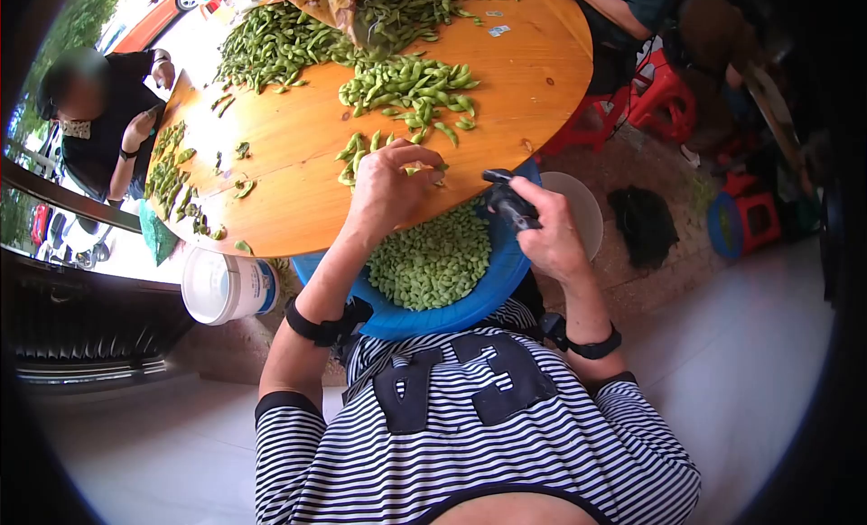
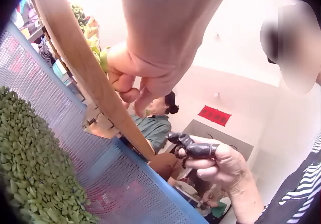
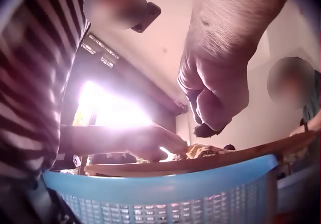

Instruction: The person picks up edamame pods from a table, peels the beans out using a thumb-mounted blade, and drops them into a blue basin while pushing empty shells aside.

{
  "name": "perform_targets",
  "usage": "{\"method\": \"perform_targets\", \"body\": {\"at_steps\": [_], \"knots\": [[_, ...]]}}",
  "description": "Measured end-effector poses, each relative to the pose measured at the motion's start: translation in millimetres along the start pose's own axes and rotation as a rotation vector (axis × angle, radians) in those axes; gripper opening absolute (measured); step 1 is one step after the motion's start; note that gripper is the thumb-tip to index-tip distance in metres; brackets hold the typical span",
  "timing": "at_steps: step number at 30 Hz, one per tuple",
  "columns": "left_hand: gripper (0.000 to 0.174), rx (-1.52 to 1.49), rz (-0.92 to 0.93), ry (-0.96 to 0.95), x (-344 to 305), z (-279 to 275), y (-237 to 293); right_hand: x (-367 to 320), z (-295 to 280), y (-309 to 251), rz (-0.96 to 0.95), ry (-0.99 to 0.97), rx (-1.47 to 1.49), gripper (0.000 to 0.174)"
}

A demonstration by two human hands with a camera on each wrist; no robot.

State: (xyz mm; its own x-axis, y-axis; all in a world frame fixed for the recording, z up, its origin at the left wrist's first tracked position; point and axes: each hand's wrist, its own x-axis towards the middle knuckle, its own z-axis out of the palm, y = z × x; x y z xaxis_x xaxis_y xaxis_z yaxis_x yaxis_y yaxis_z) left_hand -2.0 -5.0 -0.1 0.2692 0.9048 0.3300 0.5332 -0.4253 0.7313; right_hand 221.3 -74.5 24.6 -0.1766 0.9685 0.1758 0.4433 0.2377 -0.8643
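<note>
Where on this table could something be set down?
Bare wood shows on the table right of the middle pod pile, below the small cards, out to the rim. Another patch lies between that pile and the small green scraps to its left. Crowded: the far end, under the large pod heap, and the left rim, lined with loose pods.

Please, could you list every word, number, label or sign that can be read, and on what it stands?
Nothing reads with certainty.
Black-and-white striped fabric shirt: two large dark characters, inverted and creased; one resembles "3" or "E", the other is unclear.
White round plastic bucket: blue-and-white label, too small to read.
Red rectangular wall sign: dark marks, too blurred to read.
Small pale slips on the orange-brown wooden table: too small.
</note>
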Motion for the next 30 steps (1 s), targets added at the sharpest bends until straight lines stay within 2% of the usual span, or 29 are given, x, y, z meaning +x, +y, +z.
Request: {"method": "perform_targets", "body": {"at_steps": [1, 2, 4, 5, 7, 9, 11, 13, 17, 19, 21, 22, 23, 25, 26, 28, 29, 30], "knots": [[0.017, -0.115, 0.05, 0.075, 0.1, -0.2, 0.1, 3.7, 4.4, -7.2, 0.081, -0.047, 0.036, 0.046], [0.017, -0.115, 0.049, 0.075, -2.1, -2.0, 1.6, 7.4, 11.4, -8.5, 0.083, -0.047, 0.036, 0.046], [0.014, -0.53, -0.492, -0.084, -7.3, -14.6, 25.5, 12.2, 23.4, -8.5, 0.092, -0.003, 0.263, 0.047], [0.014, -0.531, -0.493, -0.084, -10.7, -16.0, 31.0, 11.7, 25.6, -10.2, 0.094, -0.004, 0.262, 0.047], [0.013, -0.732, -0.477, -0.173, -17.5, -16.9, 41.0, 8.9, 27.9, -14.0, 0.104, -0.025, 0.436, 0.047], [0.013, -0.721, -0.488, -0.16, -23.7, -17.5, 46.6, 5.3, 24.0, -15.4, 0.1, -0.055, 0.446, 0.046], [0.011, -0.767, -0.525, -0.167, -30.5, -15.3, 44.6, -0.6, 15.6, -14.9, 0.232, -0.201, 0.464, 0.047], [0.01, -0.771, -0.526, -0.155, -37.0, -11.4, 46.7, -3.4, 13.5, -15.5, 0.237, -0.242, 0.51, 0.047], [0.011, -0.761, -0.508, -0.15, -46.1, -6.7, 43.2, -5.2, 17.1, -9.1, 0.108, -0.229, 0.508, 0.042], [0.008, -1.162, -0.542, -0.281, -50.6, -6.7, 36.2, -5.6, 16.0, -2.1, 0.059, -0.203, 0.494, 0.038], [0.008, -1.268, -0.536, -0.315, -57.0, -2.1, 33.8, -6.6, 8.7, 8.5, 0.228, -0.515, 1.184, 0.034], [0.008, -1.354, -0.575, -0.35, -59.2, -1.2, 33.8, -10.2, 13.9, 8.4, 0.154, -0.48, 1.203, 0.033], [0.008, -1.44, -0.614, -0.384, -61.5, -0.5, 33.7, -10.4, 13.3, 9.6, 0.154, -0.48, 1.204, 0.033], [0.01, -1.443, -0.642, -0.36, -65.0, -0.4, 33.4, -11.2, 11.7, 12.1, 0.278, -0.491, 1.163, 0.032], [0.011, -1.337, -0.652, -0.348, -66.2, -3.1, 32.3, -10.0, 15.2, 13.3, 0.28, -0.492, 1.165, 0.032], [0.012, -1.229, -0.662, -0.335, -70.0, -6.1, 30.2, -6.1, 24.2, 14.3, -0.316, -0.244, 0.192, 0.036], [0.012, -0.909, -0.597, -0.311, -74.5, -5.4, 28.1, -7.7, 22.5, 9.9, -0.317, -0.244, 0.193, 0.036], [0.011, -0.591, -0.525, -0.282, -78.7, -4.5, 25.1, -10.2, 18.7, 0.4, -0.249, -0.174, 0.067, 0.039]]}}
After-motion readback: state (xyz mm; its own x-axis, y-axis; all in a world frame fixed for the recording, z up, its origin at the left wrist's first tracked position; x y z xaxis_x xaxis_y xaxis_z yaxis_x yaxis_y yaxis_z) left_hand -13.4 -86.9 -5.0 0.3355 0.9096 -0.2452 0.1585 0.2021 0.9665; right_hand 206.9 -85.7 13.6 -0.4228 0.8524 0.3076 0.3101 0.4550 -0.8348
